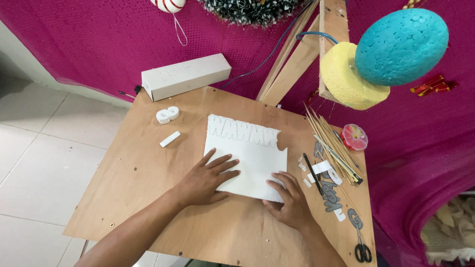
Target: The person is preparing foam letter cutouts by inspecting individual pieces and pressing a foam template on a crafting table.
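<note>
On the middle of the wooden counter (148, 198) lies a flat white foam sheet (247, 148). Letter shapes are drawn along its far edge, and a small bite is cut out of its right side.

The left hand (205, 180) comes in from below, and its arm slants up from the bottom of the view. It lies flat on the near left part of the sheet. Its fingers (225, 163) are spread wide and press down; they grip nothing. The right hand (292, 202) lies flat too, on the near right corner. Its fingers point up the sheet, a bit apart, and hold nothing.

Both hands cover the near edge. The far edge and the middle of the sheet are bare.

Left of the sheet the wood is mostly open, with only a small white block (170, 139) and a curvy white foam piece (167, 114). On the right it is crowded: a black pen (312, 174), thin sticks (329, 143), grey letters (332, 200) and scissors (362, 247) near the counter's edge. A long white box (186, 75) sits at the far corner.
</note>
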